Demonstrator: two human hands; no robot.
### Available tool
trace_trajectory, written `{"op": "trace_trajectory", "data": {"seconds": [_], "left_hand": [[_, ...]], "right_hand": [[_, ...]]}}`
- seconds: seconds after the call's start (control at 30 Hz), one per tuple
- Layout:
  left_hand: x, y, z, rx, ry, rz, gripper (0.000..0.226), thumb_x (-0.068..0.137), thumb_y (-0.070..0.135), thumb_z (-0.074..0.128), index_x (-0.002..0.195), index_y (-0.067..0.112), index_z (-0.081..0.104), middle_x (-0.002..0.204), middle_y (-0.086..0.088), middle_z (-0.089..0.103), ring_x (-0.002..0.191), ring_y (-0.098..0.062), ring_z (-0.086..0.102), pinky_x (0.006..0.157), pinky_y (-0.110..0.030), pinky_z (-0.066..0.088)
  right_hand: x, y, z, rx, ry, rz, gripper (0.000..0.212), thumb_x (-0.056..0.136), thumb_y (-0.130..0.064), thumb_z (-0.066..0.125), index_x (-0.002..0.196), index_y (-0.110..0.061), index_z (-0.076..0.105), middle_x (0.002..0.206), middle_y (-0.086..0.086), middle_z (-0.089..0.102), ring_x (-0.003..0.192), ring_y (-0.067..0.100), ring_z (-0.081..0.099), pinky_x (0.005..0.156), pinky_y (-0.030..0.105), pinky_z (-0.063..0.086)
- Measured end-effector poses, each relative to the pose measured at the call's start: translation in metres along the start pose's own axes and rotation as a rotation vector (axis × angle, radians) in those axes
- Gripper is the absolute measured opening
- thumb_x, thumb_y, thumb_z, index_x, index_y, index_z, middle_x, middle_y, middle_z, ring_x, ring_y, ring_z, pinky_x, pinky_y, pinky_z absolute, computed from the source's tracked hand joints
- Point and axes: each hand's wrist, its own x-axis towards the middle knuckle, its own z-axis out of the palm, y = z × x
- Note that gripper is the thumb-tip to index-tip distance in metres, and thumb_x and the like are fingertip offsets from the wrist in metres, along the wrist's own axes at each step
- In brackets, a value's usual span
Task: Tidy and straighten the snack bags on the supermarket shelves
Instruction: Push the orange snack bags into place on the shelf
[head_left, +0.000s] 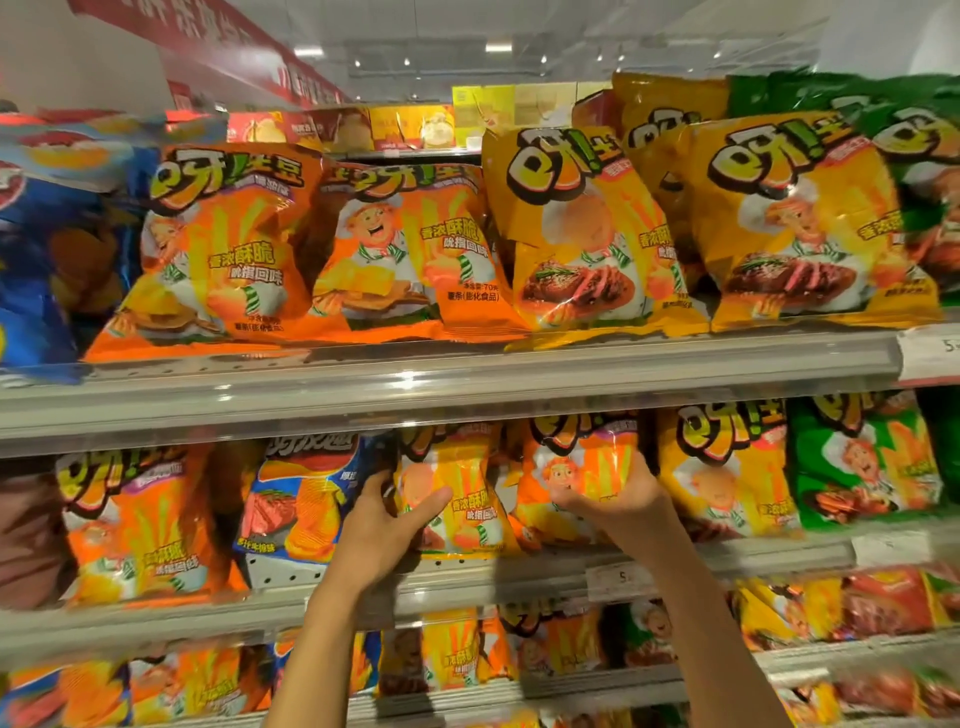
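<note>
On the second shelf, two orange snack bags stand side by side. My left hand (387, 525) grips the left edge of the left orange bag (457, 499), thumb across its front and fingers behind it. My right hand (613, 493) grips the right orange bag (576, 462) from below and from its right side, fingers curled round its edge. Both bags lean slightly. A blue chip bag (296, 499) stands just left of my left hand.
The top shelf (415, 384) carries orange bags (228, 249), yellow steak-picture bags (800, 228) and a green bag at far right. A yellow bag (722, 467) and a green bag (862, 462) stand right of my right hand. Lower shelves hold several more bags.
</note>
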Motion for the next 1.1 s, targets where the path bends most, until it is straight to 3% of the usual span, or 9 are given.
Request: {"op": "trace_trajectory", "data": {"seconds": [0.13, 0.27, 0.37, 0.47, 0.63, 0.73, 0.9, 1.0, 1.1], "left_hand": [[0.001, 0.003, -0.005, -0.08, -0.098, -0.013, 0.076, 0.061, 0.058, 0.077, 0.123, 0.019, 0.056, 0.11, 0.005, 0.07, 0.093, -0.004, 0.068, 0.071, -0.015, 0.05], [0.003, 0.002, -0.008, -0.022, -0.08, -0.056, 0.069, 0.063, 0.059, 0.08, 0.114, 0.02, 0.055, 0.105, 0.008, 0.063, 0.094, -0.002, 0.058, 0.073, -0.022, 0.042], [0.001, -0.002, -0.007, -0.092, -0.038, -0.038, 0.067, 0.059, 0.054, 0.085, 0.106, 0.014, 0.059, 0.087, 0.007, 0.069, 0.083, -0.003, 0.065, 0.066, -0.018, 0.044], [-0.004, -0.003, -0.005, -0.128, 0.008, 0.006, 0.063, 0.059, 0.048, 0.086, 0.103, 0.012, 0.058, 0.075, 0.016, 0.072, 0.068, 0.01, 0.064, 0.054, -0.006, 0.044], [-0.009, -0.004, 0.0, -0.146, 0.047, 0.035, 0.067, 0.056, 0.051, 0.087, 0.103, 0.012, 0.058, 0.088, 0.01, 0.074, 0.081, -0.002, 0.068, 0.071, -0.022, 0.047], [-0.01, 0.0, 0.009, -0.146, 0.084, 0.056, 0.059, 0.061, 0.041, 0.089, 0.097, 0.009, 0.055, 0.079, 0.008, 0.073, 0.072, 0.002, 0.067, 0.063, -0.014, 0.048], [-0.012, 0.014, 0.041, -0.177, 0.147, 0.106, 0.051, 0.066, 0.027, 0.091, 0.096, 0.007, 0.055, 0.078, 0.004, 0.074, 0.068, 0.002, 0.067, 0.057, -0.012, 0.047], [-0.017, 0.026, 0.065, -0.211, 0.115, 0.118, 0.058, 0.065, 0.024, 0.092, 0.104, 0.006, 0.053, 0.088, -0.005, 0.075, 0.082, -0.015, 0.072, 0.072, -0.025, 0.056], [-0.021, 0.037, 0.087, -0.218, 0.105, 0.145, 0.063, 0.06, 0.028, 0.093, 0.103, 0.008, 0.051, 0.087, -0.009, 0.072, 0.077, -0.014, 0.068, 0.069, -0.021, 0.055]], "right_hand": [[0.004, 0.005, 0.0, 0.071, -0.052, -0.099, 0.05, 0.066, -0.034, 0.092, 0.078, -0.024, 0.044, 0.058, -0.016, 0.054, 0.054, 0.008, 0.054, 0.061, 0.033, 0.047], [-0.001, 0.003, 0.002, 0.057, -0.045, -0.19, 0.051, 0.069, -0.041, 0.092, 0.079, -0.018, 0.048, 0.062, -0.005, 0.055, 0.055, 0.015, 0.054, 0.059, 0.034, 0.048], [-0.015, -0.014, 0.002, -0.03, 0.05, -0.195, 0.061, 0.058, -0.053, 0.09, 0.106, -0.03, 0.059, 0.085, -0.017, 0.071, 0.074, 0.0, 0.068, 0.063, 0.014, 0.053], [-0.026, -0.033, 0.0, -0.174, 0.112, -0.205, 0.056, 0.06, -0.053, 0.091, 0.101, -0.045, 0.055, 0.088, -0.024, 0.068, 0.081, -0.009, 0.065, 0.062, 0.002, 0.047], [-0.044, -0.047, -0.018, -0.685, 0.194, -0.324, 0.055, 0.079, -0.077, 0.059, 0.098, -0.026, 0.061, 0.074, -0.013, 0.05, 0.062, 0.004, 0.047, 0.06, 0.009, 0.036], [-0.051, -0.048, -0.042, -0.309, 0.164, -0.171, 0.064, 0.055, -0.075, 0.077, 0.084, -0.025, 0.05, 0.055, -0.007, 0.051, 0.047, 0.007, 0.052, 0.048, 0.017, 0.041], [-0.063, -0.043, -0.075, -0.204, 0.088, -0.055, 0.07, 0.047, -0.08, 0.077, 0.093, -0.03, 0.058, 0.074, -0.026, 0.069, 0.068, -0.01, 0.064, 0.052, 0.011, 0.043], [-0.073, -0.033, -0.092, -0.128, 0.094, -0.044, 0.066, 0.048, -0.069, 0.083, 0.096, -0.029, 0.06, 0.083, -0.017, 0.072, 0.075, -0.007, 0.066, 0.054, 0.01, 0.048], [-0.083, -0.023, -0.107, -0.161, 0.154, -0.04, 0.065, 0.048, -0.073, 0.081, 0.098, -0.041, 0.054, 0.081, -0.013, 0.068, 0.074, 0.002, 0.065, 0.059, 0.016, 0.047]]}}
